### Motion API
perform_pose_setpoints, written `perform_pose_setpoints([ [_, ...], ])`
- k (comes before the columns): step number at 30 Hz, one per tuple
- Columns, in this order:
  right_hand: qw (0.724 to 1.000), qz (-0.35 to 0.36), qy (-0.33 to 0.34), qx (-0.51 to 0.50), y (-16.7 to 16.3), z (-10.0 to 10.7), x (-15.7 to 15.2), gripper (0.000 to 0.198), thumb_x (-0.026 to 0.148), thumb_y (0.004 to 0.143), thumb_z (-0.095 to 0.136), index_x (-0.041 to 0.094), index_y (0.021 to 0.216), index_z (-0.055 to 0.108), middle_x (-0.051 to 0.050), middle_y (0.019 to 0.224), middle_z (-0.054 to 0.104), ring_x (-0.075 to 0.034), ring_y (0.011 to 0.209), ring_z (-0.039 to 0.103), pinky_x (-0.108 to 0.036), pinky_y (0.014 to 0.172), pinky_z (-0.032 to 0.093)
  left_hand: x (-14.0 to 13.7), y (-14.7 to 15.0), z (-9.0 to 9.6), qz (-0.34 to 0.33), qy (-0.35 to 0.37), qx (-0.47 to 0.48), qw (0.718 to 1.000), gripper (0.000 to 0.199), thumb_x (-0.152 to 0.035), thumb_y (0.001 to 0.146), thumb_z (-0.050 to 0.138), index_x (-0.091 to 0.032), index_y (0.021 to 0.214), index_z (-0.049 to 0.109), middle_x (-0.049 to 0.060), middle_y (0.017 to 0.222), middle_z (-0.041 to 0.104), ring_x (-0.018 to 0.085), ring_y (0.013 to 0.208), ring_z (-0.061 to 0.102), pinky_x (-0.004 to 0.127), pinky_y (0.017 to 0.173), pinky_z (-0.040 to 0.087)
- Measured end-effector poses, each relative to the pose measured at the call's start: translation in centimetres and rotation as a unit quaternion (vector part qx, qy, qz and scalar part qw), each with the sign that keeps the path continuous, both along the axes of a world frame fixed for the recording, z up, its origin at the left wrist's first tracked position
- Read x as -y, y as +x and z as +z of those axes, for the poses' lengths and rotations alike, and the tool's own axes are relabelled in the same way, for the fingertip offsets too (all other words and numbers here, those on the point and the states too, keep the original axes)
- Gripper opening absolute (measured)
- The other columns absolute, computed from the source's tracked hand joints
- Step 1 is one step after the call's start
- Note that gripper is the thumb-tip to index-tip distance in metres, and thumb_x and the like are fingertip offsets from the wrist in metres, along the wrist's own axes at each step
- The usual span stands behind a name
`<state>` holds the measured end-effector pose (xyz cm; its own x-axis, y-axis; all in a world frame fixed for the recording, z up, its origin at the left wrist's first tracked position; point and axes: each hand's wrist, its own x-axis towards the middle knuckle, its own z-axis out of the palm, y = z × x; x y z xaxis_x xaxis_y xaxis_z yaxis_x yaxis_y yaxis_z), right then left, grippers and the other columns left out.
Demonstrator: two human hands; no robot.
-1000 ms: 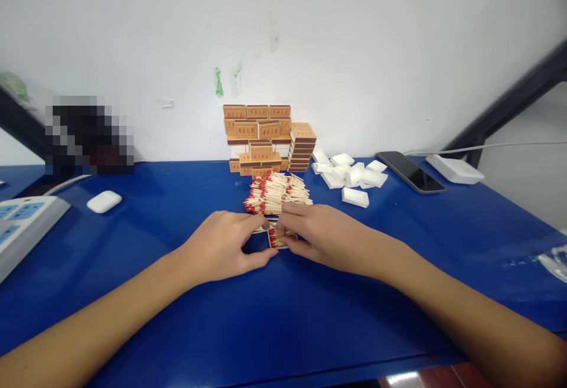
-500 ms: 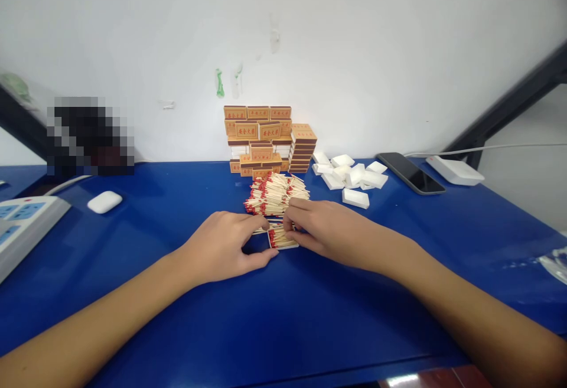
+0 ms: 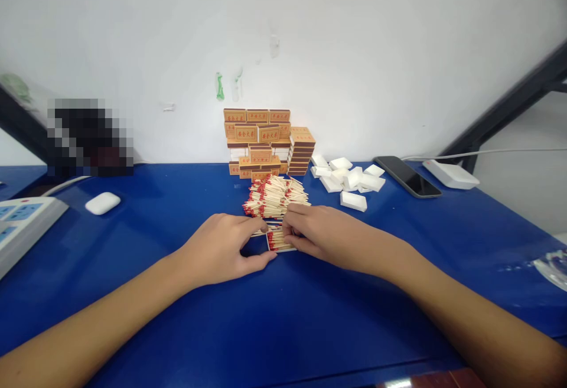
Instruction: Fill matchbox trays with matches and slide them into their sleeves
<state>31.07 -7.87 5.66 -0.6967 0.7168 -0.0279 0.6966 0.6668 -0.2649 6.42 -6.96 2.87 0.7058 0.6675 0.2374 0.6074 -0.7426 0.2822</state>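
A small white matchbox tray (image 3: 286, 250) lies on the blue table, with red-tipped matches (image 3: 275, 238) side by side in it. Thumb and index finger of my left hand (image 3: 225, 247) bracket the tray's left end, the thumb at its near corner. Over the right part of the tray, my right hand (image 3: 315, 230) has its fingers curled and pinched together among the matches; what is between the fingertips is hidden. Just behind both hands rises a big heap of loose matches (image 3: 274, 196), most red heads toward the left. A few loose matches lie between heap and tray.
Behind the heap, printed matchboxes (image 3: 258, 134) are stacked against the wall. To their right lie several white empty trays (image 3: 353, 201), a phone (image 3: 410, 176) and a white flat box (image 3: 452, 174). A power strip (image 3: 31, 228) and white earbud case (image 3: 103, 203) are at left.
The view has shifted slightly. My right fingers have closed in a little over the matches in the tray; my left hand keeps its place at the tray's left end.
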Motion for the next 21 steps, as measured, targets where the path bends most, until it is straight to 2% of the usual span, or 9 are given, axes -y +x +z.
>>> perform_pose_setpoints([
  [6,0.999,0.001,0.033,0.027,-0.2,0.0,0.2,0.013,0.023,0.106,0.053,0.016,0.098,0.06,-0.007,0.1,0.067,-0.017,0.075,0.061,-0.031,0.066,0.04,0.0,0.0,-0.1,0.0,0.001,-0.001,1.0,0.027,-0.045,0.092,0.068,-0.02,0.099,0.071,-0.004,0.063,0.058,0.013,0.053,0.054,0.026,0.054,0.034],
  [11,0.999,-0.01,0.034,0.024,0.0,0.5,0.0,0.012,0.021,0.106,0.052,0.016,0.098,0.06,-0.007,0.104,0.067,-0.017,0.078,0.062,-0.03,0.067,0.041,0.0,0.0,-0.1,-0.003,0.001,0.004,1.0,0.026,-0.045,0.092,0.068,-0.02,0.1,0.071,-0.004,0.063,0.059,0.013,0.052,0.055,0.026,0.053,0.035],
  [14,0.996,-0.036,0.07,0.045,0.5,0.7,-0.5,0.012,0.02,0.106,0.052,0.015,0.099,0.06,-0.009,0.106,0.066,-0.018,0.078,0.062,-0.03,0.064,0.039,-0.1,0.0,0.0,-0.006,0.004,0.008,1.0,0.027,-0.044,0.092,0.068,-0.02,0.102,0.071,-0.005,0.062,0.058,0.013,0.052,0.054,0.026,0.053,0.035],
  [17,0.99,-0.057,0.107,0.07,0.8,0.5,-1.1,0.017,0.021,0.108,0.048,0.013,0.102,0.062,-0.01,0.108,0.066,-0.019,0.079,0.062,-0.03,0.062,0.036,-0.1,0.0,-0.1,-0.001,0.008,0.008,1.0,0.029,-0.046,0.092,0.068,-0.019,0.104,0.072,-0.005,0.061,0.058,0.013,0.052,0.054,0.026,0.053,0.036],
  [21,0.988,-0.073,0.115,0.072,0.8,-0.3,-1.7,0.023,0.021,0.108,0.045,0.013,0.097,0.063,-0.01,0.103,0.066,-0.019,0.078,0.06,-0.031,0.061,0.032,-0.1,-0.1,-0.3,0.0,0.015,0.007,1.0,0.03,-0.047,0.092,0.067,-0.019,0.105,0.073,-0.005,0.062,0.059,0.013,0.052,0.055,0.026,0.053,0.037],
])
